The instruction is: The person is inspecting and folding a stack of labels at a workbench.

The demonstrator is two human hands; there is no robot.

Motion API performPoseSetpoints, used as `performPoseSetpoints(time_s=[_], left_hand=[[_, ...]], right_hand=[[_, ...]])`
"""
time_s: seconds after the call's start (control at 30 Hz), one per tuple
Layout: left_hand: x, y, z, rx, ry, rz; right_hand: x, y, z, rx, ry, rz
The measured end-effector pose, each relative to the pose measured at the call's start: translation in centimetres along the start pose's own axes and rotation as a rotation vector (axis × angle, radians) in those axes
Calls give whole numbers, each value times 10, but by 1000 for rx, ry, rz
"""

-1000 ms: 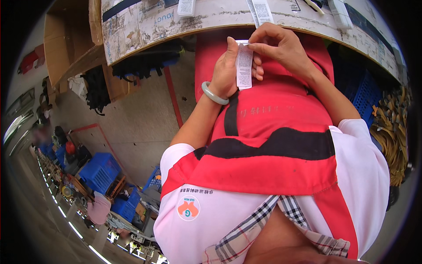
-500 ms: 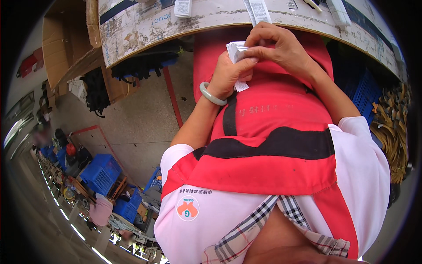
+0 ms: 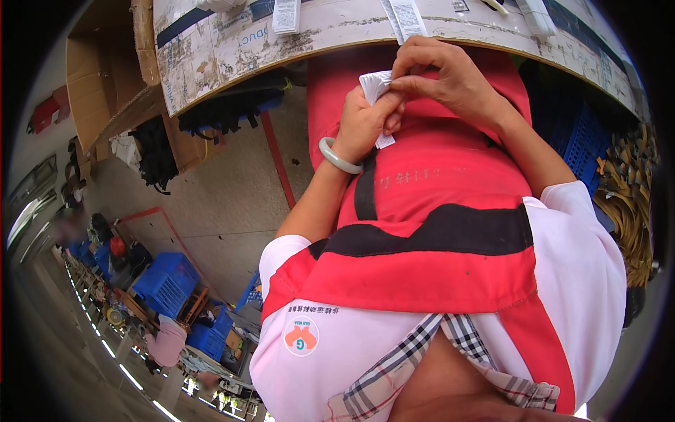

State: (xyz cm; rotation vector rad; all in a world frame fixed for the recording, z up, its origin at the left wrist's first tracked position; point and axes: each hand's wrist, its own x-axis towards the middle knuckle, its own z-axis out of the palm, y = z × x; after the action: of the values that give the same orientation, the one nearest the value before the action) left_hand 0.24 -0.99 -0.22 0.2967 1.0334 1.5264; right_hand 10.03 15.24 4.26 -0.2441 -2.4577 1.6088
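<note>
White, thin folded labels [image 3: 376, 86], gathered in a fanned stack, are held above the red apron [image 3: 432, 190], just off the near edge of the tabletop [image 3: 225, 60]. Left hand [image 3: 365, 121]: fingers curled around the lower part of the stack, thumb pressed against it; a pale bangle [image 3: 337, 157] encircles the wrist. Right hand [image 3: 450, 79]: thumb and forefinger pinching the stack's corner nearest the tabletop, the other fingers bent. On the tabletop, a bundle of printed slips [image 3: 286, 15] lies at the near edge toward the left corner; printed strips [image 3: 408, 20] reach the middle of that edge, just beyond the right hand. Farther right along the same edge lies a whitish bundle [image 3: 536, 17]. An open cardboard box [image 3: 102, 98] stands beside the left corner.
</note>
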Motion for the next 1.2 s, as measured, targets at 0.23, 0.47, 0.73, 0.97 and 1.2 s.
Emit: performPoseSetpoints(time_s=[0.23, 0.47, 0.73, 0.97, 1.2], left_hand=[[1, 1, 1, -70, -21, -18], [-3, 5, 4, -78, -26, -12], [-4, 5, 6, 65, -91, -40], [-2, 19, 12, 81, -85, -50], [3, 13, 8, 73, -115, -68]], right_hand=[[-1, 2, 0, 56, -27, 112], [-2, -4, -1, 44, -70, 77], [0, -2, -5, 267, -163, 208], [7, -10, -10, 242, -80, 226], [3, 11, 1, 381, -31, 191]])
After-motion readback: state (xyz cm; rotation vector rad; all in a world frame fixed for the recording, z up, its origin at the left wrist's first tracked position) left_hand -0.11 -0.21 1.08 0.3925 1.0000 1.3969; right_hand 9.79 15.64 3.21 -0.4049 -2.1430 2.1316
